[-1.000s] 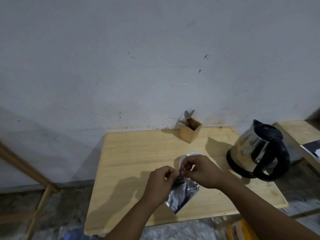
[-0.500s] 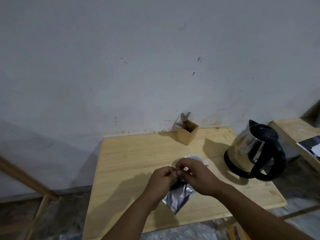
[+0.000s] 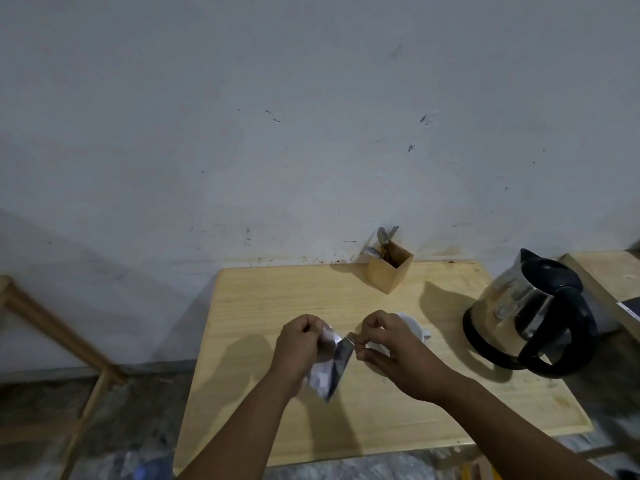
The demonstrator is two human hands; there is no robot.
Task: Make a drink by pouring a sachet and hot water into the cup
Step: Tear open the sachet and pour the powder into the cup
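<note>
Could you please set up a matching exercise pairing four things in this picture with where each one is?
Things:
1. sachet
2. cup
3. kettle
4. wooden holder

Places:
A. at the table's right edge
B. pinched between both hands
C. at the table's back edge, by the wall
D. on the table, partly hidden behind the right hand

Pairs: 1-B, 2-D, 3-A, 4-C

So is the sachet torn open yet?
Apparently being torn: left hand and right hand pull the silver sachet top apart. An actual opening: cannot tell.
</note>
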